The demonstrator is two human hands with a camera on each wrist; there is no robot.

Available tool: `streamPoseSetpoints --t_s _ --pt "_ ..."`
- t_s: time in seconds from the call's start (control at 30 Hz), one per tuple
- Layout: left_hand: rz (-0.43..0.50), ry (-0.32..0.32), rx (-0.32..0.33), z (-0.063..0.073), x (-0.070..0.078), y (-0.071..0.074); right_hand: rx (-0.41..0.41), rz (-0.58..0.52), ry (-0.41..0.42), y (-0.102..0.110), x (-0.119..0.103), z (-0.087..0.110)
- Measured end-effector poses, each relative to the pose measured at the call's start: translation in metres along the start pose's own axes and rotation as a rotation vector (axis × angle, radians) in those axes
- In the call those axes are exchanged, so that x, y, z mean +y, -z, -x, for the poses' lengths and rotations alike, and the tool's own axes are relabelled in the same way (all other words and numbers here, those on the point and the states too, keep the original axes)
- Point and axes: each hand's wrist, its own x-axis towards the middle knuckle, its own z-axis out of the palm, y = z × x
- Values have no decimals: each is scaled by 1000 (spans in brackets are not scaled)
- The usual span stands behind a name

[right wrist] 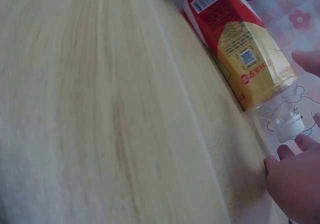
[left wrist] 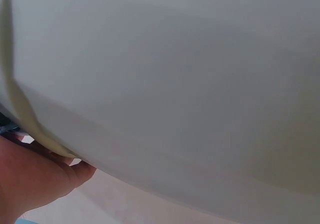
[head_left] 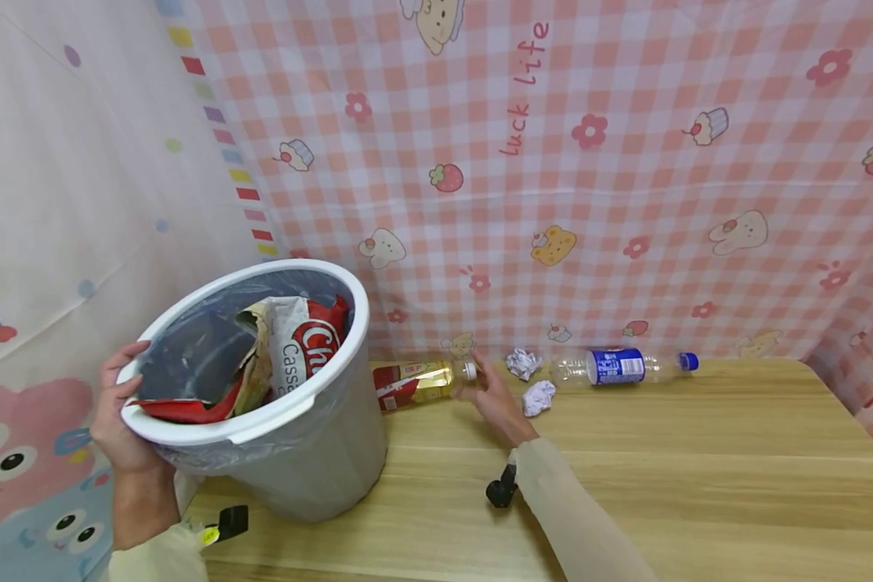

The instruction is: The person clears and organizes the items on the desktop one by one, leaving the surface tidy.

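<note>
In the head view a grey waste bin (head_left: 327,469) with a white rim and clear liner tilts above the left of the table. My left hand (head_left: 120,424) grips its rim on the left, fingers hooked over the edge. Inside lie crumpled red and white snack packets (head_left: 291,347). A bottle with a red and gold label (head_left: 415,384) lies on its side beside the bin, which hides its base. My right hand (head_left: 498,404) reaches to its white cap (right wrist: 290,127), fingers spread and apart from it in the right wrist view.
Two crumpled paper balls (head_left: 524,364) lie right of my right hand. Further right, a clear bottle with a blue label (head_left: 617,367) lies along the back edge of the wooden table (head_left: 698,485). A pink checked cloth (head_left: 589,178) hangs behind.
</note>
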Motion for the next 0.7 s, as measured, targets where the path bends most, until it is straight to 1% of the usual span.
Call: streamPoseSetpoints --t_s 0.17,0.33,0.43,0.53,0.7 --pt "1 1 0 0 0 -1 -29 -22 7 -2 2 -1" --pt "20 1 1 0 -1 -1 32 52 8 -5 0 0" --pt "20 0 2 0 -1 0 51 93 20 -7 -1 2" --pt "10 -3 2 0 -1 0 36 126 32 -9 -1 3" --pt "3 -4 -2 1 -1 0 0 182 91 -17 -2 1"
